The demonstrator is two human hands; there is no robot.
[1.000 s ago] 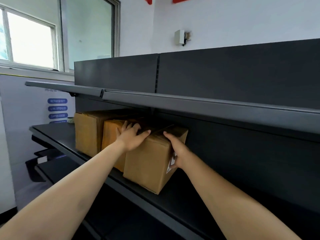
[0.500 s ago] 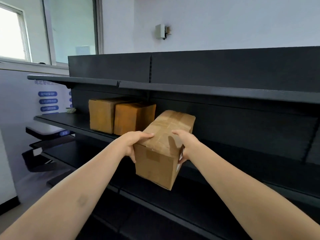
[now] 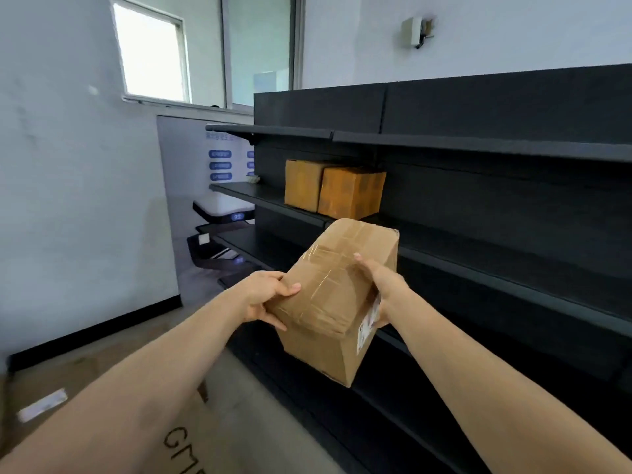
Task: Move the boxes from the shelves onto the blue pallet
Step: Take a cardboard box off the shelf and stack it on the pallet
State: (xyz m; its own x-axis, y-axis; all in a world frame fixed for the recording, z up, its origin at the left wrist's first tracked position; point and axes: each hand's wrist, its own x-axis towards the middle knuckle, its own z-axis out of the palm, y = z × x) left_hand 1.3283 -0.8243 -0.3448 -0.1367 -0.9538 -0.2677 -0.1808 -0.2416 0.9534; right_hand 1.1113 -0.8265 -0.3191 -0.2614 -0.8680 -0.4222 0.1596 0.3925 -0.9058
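A taped brown cardboard box (image 3: 335,302) hangs in the air in front of the black shelves (image 3: 478,145), tilted with its far end up. My left hand (image 3: 270,295) grips its left side, thumb on top. My right hand (image 3: 379,285) holds the right side near a white label. Two more cardboard boxes (image 3: 335,189) stand side by side on the middle shelf behind it. The blue pallet is not in view.
A flat piece of cardboard with printed letters (image 3: 184,446) lies on the floor below my left arm. A dark low machine with blue lights (image 3: 222,213) stands past the shelf's left end, against a panel with blue labels. White wall and a window (image 3: 150,53) lie to the left.
The box has come off the middle shelf and moved toward me and down, held in both hands. My view has swung left and back, showing more floor and wall.
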